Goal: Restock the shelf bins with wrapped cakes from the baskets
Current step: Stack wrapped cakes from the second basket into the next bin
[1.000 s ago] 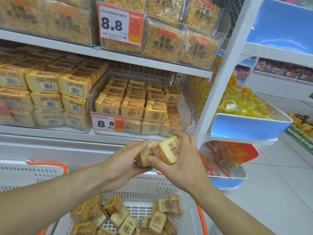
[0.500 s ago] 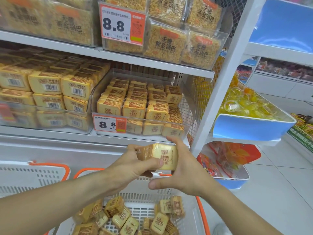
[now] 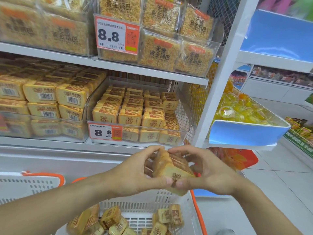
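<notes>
We hold a small stack of wrapped cakes (image 3: 171, 168) between both hands, above the near basket (image 3: 169, 200) and just in front of the shelf edge. Our left hand (image 3: 135, 173) curls round the stack's left side, thumb underneath and fingers over the top; our right hand (image 3: 208, 173) mirrors it on the right, so both hands grip the cakes. We judge this two-sided squeeze keeps the loose packs aligned as one block, ready to go into the clear bin (image 3: 138, 114) straight ahead, where rows stand packed and the right side sits lower.

The cakes are pale yellow blocks in glossy film printed with brown-red bands and a small logo. The stack is tilted, one end toward us. How many packs it holds we cannot tell. More of the same cakes lie jumbled in the basket below.
</notes>
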The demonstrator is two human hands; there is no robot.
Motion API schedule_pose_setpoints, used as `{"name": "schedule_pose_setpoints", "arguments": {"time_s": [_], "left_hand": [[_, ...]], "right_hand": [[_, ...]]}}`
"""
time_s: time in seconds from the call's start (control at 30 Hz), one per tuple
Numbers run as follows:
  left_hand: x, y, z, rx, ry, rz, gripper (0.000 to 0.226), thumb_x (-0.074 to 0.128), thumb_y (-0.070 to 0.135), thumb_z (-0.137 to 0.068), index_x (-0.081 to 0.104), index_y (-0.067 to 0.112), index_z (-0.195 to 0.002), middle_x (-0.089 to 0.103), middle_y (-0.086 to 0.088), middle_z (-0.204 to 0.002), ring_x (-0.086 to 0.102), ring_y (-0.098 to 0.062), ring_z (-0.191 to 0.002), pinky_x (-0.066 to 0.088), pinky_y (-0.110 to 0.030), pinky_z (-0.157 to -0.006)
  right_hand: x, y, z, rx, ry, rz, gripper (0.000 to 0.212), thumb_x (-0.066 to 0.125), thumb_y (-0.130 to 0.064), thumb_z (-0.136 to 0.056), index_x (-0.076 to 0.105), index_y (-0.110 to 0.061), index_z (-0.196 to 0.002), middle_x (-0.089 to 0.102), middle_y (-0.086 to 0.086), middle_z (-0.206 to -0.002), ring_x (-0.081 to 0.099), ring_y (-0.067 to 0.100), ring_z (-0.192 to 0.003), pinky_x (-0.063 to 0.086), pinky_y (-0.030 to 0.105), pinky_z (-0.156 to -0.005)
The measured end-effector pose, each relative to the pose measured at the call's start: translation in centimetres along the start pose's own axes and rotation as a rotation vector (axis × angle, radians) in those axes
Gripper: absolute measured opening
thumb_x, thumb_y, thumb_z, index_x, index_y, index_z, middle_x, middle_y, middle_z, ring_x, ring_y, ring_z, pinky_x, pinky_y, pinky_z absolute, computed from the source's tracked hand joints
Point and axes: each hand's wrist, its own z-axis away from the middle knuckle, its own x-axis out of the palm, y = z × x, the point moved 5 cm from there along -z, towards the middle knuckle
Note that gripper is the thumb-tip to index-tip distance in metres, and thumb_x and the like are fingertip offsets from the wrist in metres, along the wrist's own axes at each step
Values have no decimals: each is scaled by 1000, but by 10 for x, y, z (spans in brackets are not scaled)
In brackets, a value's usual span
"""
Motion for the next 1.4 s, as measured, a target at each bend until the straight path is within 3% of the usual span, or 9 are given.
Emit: {"name": "schedule_pose_setpoints", "arguments": {"time_s": [0.1, 0.17, 0.3, 0.43, 0.63, 0.9, 1.17, 1.3, 1.4], "left_hand": [[-11, 10, -4, 50, 66, -473, 92, 65, 66, -85, 16, 38, -157, 33, 24, -148, 41, 6, -131, 38, -19, -108], [-21, 19, -10, 126, 143, -674, 79, 59, 57, -94, 18, 31, -156, 25, 19, -151, 30, 0, -139, 28, -19, -111], [-44, 29, -32, 211, 337, -961, 61, 55, 41, -97, 33, 23, -151, 25, 1, -155, 19, -18, -146, 21, -36, -122], [-48, 19, -54, 132, 322, -1197, 75, 50, 42, -97, 13, 25, -160, 0, -8, -168, -7, -27, -155, -3, -48, -126], [-52, -7, -71, -39, 223, -1209, 93, 49, 42, -98, -16, 18, -160, -23, -12, -166, -24, -31, -152, -6, -55, -124], [-59, -17, -74, 44, 266, -1155, 91, 49, 38, -97, -15, 22, -160, -21, -7, -167, -24, -27, -153, 3, -49, -125], [-65, -27, -75, 120, 252, -1169, 93, 47, 39, -97, -21, 24, -158, -26, -7, -166, -26, -26, -152, 6, -43, -125], [-62, -27, -77, 116, 262, -1184, 94, 48, 41, -97, -22, 23, -158, -26, -9, -166, -26, -28, -152, 7, -45, -125], [-62, -27, -76, 111, 257, -1190, 95, 48, 42, -98, -23, 23, -157, -27, -10, -166, -25, -29, -152, 7, -46, -125]], "right_hand": [[-23, -20, -4, -94, 192, 397, 70, 94, -28, -68, 62, -42, -128, 55, -14, -120, 61, 2, -107, 50, 19, -88], [-36, -33, -13, -165, 322, 562, 70, 90, -24, -70, 59, -37, -131, 47, -13, -121, 56, 0, -106, 42, 10, -85], [-58, -38, -53, -226, 443, 823, 75, 78, -11, -71, 50, -26, -139, 39, -3, -132, 45, 18, -123, 49, 34, -96], [-77, -35, -106, -159, 396, 1031, 77, 80, -17, -77, 44, -25, -144, 34, 3, -137, 36, 25, -130, 49, 44, -97], [-95, -39, -169, 56, 255, 1212, 77, 79, -25, -86, 36, -23, -150, 41, 12, -129, 44, 34, -121, 45, 43, -96], [-100, -10, -219, 205, 158, 1184, 78, 75, -19, -81, 38, -29, -149, 61, 4, -126, 61, 29, -115, 53, 35, -93], [-105, -6, -235, 318, 78, 1303, 82, 68, -17, -91, 21, -31, -157, 40, 10, -151, 48, 31, -131, 43, 39, -107], [-92, 9, -229, 327, 4, 1443, 83, 51, -11, -101, -5, -17, -162, -6, 13, -169, 6, 32, -156, 22, 45, -124], [-84, 24, -226, 339, 17, 1512, 75, 44, -19, -105, -5, -8, -160, 2, 14, -169, 7, 27, -156, 11, 44, -127]]}}
